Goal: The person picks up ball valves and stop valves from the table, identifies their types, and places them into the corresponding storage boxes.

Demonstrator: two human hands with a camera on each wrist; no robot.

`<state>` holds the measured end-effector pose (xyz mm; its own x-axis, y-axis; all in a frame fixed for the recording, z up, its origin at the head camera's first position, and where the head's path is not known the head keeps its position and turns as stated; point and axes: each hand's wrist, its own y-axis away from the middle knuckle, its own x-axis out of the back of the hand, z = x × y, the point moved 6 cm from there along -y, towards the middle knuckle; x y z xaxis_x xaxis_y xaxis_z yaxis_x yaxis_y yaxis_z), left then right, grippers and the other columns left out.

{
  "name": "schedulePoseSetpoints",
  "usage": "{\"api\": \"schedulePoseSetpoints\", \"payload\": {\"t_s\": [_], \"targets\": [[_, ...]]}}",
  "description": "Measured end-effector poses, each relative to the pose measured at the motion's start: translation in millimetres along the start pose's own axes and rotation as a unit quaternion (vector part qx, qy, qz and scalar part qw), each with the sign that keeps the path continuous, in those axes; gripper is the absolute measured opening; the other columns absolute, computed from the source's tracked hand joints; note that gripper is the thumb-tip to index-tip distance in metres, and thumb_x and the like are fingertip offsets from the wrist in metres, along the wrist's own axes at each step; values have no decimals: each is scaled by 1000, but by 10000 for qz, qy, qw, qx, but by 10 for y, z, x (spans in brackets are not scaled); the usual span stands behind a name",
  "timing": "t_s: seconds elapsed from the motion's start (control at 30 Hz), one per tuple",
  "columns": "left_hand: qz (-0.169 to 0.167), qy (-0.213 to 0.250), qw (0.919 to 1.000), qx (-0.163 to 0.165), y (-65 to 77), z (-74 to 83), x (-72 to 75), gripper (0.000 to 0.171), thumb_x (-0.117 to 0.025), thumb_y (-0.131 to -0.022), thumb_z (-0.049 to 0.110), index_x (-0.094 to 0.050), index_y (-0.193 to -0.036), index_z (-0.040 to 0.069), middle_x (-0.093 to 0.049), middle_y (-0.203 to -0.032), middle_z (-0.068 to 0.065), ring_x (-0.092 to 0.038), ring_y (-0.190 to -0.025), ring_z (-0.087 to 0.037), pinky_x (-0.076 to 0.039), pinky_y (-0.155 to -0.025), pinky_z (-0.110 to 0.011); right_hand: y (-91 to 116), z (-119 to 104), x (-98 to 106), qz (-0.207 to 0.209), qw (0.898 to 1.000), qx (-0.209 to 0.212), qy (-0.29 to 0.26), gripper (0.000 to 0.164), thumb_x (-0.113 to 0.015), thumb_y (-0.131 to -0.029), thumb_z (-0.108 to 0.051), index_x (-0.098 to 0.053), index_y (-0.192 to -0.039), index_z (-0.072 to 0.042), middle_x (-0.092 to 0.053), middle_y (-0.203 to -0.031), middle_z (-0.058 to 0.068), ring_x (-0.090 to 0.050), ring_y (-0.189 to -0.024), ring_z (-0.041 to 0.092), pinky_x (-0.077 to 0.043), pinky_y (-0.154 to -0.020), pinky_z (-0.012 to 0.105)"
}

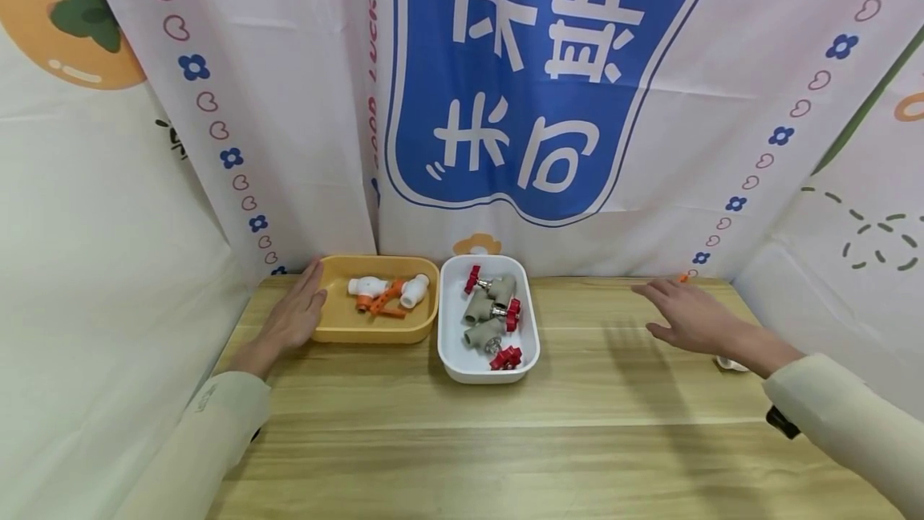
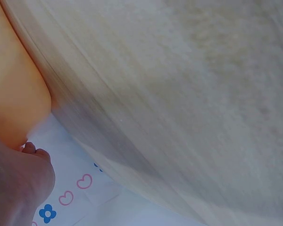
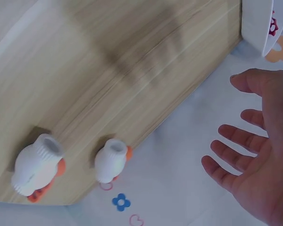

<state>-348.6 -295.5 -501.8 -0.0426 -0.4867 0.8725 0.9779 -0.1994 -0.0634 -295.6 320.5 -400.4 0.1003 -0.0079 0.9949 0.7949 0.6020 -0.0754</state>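
Note:
My left hand (image 1: 294, 315) lies along the left side of a yellow tray (image 1: 375, 335), fingers extended and touching its wall. Inside that tray are white ball valves (image 1: 415, 292) with orange handles. The left wrist view shows part of the hand (image 2: 23, 183) beside the tray wall (image 2: 16, 80). Over the right part of the table hovers my right hand (image 1: 693, 319), fingers spread and holding nothing. Two more white ball valves with orange handles, one nearer (image 3: 37, 165) and one farther (image 3: 110, 161), lie beneath it; in the head view the hand and wrist mostly cover them.
A white tray (image 1: 480, 375) stands right of the yellow one, holding several grey-green valves (image 1: 485, 335) with red handwheels. Both trays sit at the back of the wooden table (image 1: 433, 448). A printed curtain (image 1: 318, 143) hangs behind, and white fabric (image 1: 94, 279) encloses the sides.

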Motion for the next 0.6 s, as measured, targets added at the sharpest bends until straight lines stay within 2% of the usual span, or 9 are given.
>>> {"api": "schedulePoseSetpoints", "payload": {"t_s": [0.33,0.6], "targets": [[26,27,10000,-47,6,10,4,63,-22,-116,25,2,-167,-2,7,-177,-20,-1,-163,-44,-9,-130,-63,279,244,-36,-245,9995,-52,-196,66,-84,-89,-19,-57,-143,6,-67,-129,26,-68,-111,44,-57,-91,61],[31,25,10000,-52,16,27,7,63,-21,-116,26,2,-167,-3,7,-177,-20,-1,-162,-44,-9,-130,-63,480,484,-120,-531,9975,-281,-380,68,-84,-90,-27,-58,-143,4,-65,-132,30,-65,-115,51,-57,-92,65]]}}
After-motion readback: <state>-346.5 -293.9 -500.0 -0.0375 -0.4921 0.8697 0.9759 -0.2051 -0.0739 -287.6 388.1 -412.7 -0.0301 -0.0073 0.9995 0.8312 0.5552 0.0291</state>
